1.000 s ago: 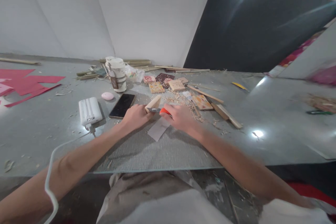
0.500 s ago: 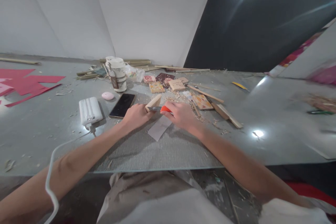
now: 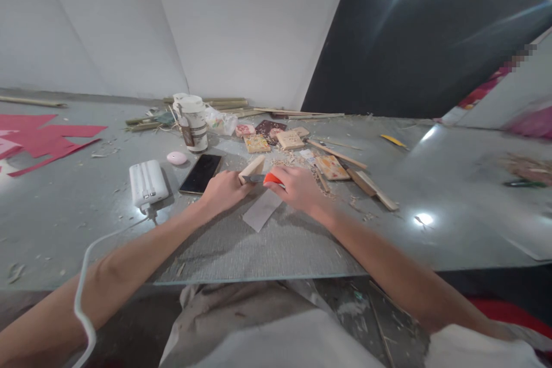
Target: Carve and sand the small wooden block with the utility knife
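My left hand (image 3: 225, 188) is closed around a small pale piece of wood (image 3: 253, 168), whose upper end sticks out above the fingers. My right hand (image 3: 298, 187) grips a utility knife (image 3: 272, 179) by its orange handle. The knife's grey blade lies against the wood, close to my left thumb. Under the hands is a strip of pale paper (image 3: 261, 213) on a grey ribbed mat (image 3: 267, 250). Wood shavings (image 3: 287, 158) are scattered just beyond my right hand.
Left of my hands are a dark phone (image 3: 202, 173), a white power bank (image 3: 148, 183) with a cable, and a pink oval object (image 3: 176, 158). Paper cups (image 3: 196, 126) stand behind. Patterned square tiles (image 3: 331, 167), wooden sticks (image 3: 379, 192) and a yellow cutter (image 3: 394, 141) lie rightward.
Almost nothing differs. Both hands, the wood and the knife hold the same places, with only a very slight shift of the view.
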A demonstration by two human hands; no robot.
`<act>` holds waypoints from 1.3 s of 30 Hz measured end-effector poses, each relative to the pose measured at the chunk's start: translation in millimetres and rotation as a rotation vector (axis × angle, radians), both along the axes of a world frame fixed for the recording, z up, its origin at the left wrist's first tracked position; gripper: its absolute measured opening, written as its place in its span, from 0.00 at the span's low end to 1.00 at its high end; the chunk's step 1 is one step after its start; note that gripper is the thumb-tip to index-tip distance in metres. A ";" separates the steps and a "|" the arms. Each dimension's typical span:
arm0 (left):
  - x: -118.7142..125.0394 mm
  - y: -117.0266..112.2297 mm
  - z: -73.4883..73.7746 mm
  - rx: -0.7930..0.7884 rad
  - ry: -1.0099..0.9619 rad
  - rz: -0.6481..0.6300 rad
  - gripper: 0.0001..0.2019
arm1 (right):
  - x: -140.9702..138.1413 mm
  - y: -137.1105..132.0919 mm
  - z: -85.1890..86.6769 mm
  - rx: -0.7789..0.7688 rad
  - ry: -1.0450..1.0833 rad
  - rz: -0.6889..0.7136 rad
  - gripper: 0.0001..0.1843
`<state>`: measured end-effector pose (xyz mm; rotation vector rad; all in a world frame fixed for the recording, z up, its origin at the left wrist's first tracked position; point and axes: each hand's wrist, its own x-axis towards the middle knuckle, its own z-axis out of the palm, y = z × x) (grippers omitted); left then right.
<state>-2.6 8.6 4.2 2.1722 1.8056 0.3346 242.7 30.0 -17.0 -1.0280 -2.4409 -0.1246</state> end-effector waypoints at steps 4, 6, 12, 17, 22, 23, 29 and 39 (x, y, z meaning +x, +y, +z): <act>-1.1 0.7 -2.8 0.015 0.018 0.006 0.29 | 1.4 5.7 -2.2 -0.004 0.004 -0.001 0.31; -2.3 1.5 -5.8 0.027 0.022 0.015 0.31 | 6.3 11.7 -3.8 -0.006 0.026 -0.055 0.32; -4.8 3.8 -14.4 0.063 0.025 0.029 0.36 | 36.2 35.6 -4.9 -0.031 0.132 -0.295 0.36; -3.8 2.8 -11.7 0.055 0.022 0.025 0.35 | 38.3 33.1 0.2 -0.100 0.168 -0.240 0.32; -3.5 0.6 -7.6 0.038 0.023 0.012 0.33 | 18.9 9.4 2.3 -0.186 0.110 -0.009 0.28; -3.6 0.3 -7.2 0.034 0.023 0.006 0.32 | 15.7 5.8 1.9 -0.195 0.099 0.023 0.28; -2.7 -0.9 -4.5 0.025 0.019 0.006 0.30 | 9.8 2.1 -1.3 -0.202 0.060 0.072 0.26; -0.9 7.1 -1.0 0.028 0.021 0.037 0.33 | 2.5 11.1 -2.0 -0.131 0.040 -0.086 0.25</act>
